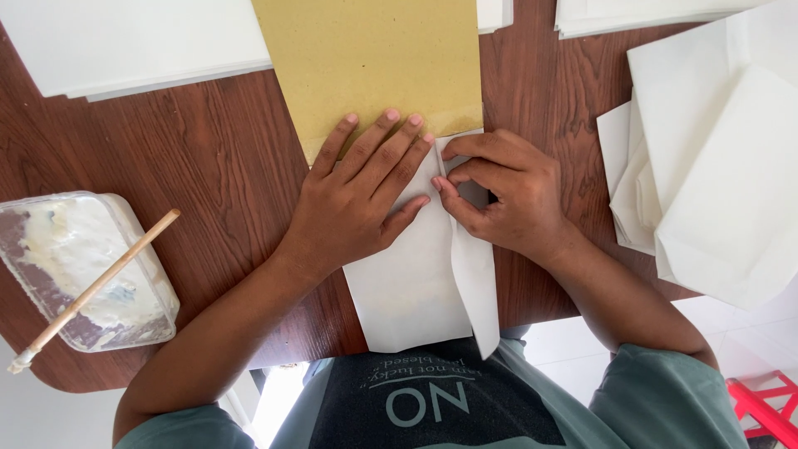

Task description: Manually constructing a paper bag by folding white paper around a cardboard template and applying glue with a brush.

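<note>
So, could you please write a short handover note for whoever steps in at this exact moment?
Left hand: flat on the white paper sheet, pressing it to the table.
Right hand: fingertips pinch the folded side flap near its top.
Brown card lies under the sheet's top end.
Paste tub with stick sits at left; folded white pieces at right.
Done: right flap folded over. Left: left edge looks unfolded.

We see a clear rectangular plastic tub (83, 270) smeared with white paste at the table's left edge, and white folded paper bags (715, 166) piled at its right side, well apart.
</note>
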